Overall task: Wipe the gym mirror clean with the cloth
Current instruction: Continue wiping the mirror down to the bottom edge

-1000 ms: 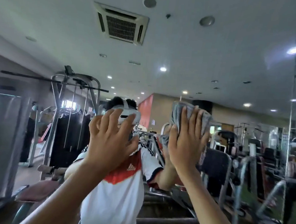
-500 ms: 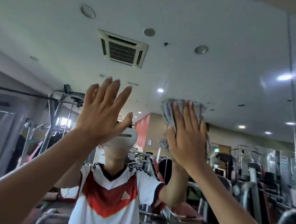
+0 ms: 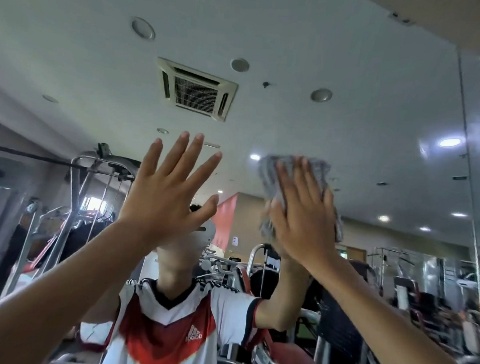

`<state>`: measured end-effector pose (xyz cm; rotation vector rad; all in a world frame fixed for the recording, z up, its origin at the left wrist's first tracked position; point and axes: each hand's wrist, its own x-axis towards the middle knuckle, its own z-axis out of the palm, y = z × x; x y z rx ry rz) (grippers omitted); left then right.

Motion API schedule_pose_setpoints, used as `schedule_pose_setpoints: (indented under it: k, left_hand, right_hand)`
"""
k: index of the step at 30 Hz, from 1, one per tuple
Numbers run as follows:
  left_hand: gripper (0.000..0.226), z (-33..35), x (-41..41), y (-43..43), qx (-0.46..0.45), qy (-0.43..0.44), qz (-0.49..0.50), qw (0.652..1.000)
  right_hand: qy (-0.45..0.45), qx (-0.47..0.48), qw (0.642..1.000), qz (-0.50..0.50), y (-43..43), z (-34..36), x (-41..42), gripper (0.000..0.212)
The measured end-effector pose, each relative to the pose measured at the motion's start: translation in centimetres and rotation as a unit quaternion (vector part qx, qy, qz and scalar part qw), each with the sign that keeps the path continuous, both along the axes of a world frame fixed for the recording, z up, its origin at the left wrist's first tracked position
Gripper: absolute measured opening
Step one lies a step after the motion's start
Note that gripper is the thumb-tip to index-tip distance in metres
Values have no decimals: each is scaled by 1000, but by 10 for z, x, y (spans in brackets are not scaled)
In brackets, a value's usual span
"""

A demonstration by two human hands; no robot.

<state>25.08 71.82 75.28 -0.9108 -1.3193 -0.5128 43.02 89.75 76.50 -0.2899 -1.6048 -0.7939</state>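
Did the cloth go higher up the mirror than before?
Yes, upward: the cloth under the right hand now reaches level with the reflected ceiling light; earlier it sat well below.

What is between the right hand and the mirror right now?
The grey cloth: the right hand presses it flat against the mirror with straight fingers, as the head view shows.

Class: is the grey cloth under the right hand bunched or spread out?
Bunched: the grey cloth shows crumpled folds around the flat right hand.
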Motion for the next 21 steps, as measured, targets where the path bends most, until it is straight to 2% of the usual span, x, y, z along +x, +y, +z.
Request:
schedule_pose_setpoints:
  k: [2,4,6,9,11,12,14,17,19,21]
  left_hand:
    - [70,-1,1,0,8,6,-4,1000]
    - [69,1,3,-2,15,18,-3,1000]
    - [67,12,7,-4,20,28,16,999]
    - [58,36,11,-11,32,59,50,996]
    - [54,41,6,-13,43,78,28,996]
    - [55,40,1,-14,50,64,3,997]
    - [61,37,-3,-14,63,-13,-38,997]
    - [72,41,-5,-13,62,-62,-21,996]
    - [73,43,-5,-13,43,-56,-12,997]
    - [72,43,-5,-13,30,-63,-10,998]
  right_hand:
    - [-121,99,987,-27,10,-29,16,58]
    - [-173,116,977,-48,26,-28,40,59]
    - [-124,48,990,-50,34,-2,53,59]
    - [35,-95,995,-22,18,63,33,72]
    - [95,-132,987,-1,-4,85,7,78]
    - [90,-116,989,4,-12,84,-3,75]
    - [-16,-19,1000,-2,-13,63,-7,67]
    - [-214,147,965,-45,16,51,28,64]
    - [-233,136,962,-51,35,75,50,63]
    - [-164,56,984,-35,36,107,53,64]
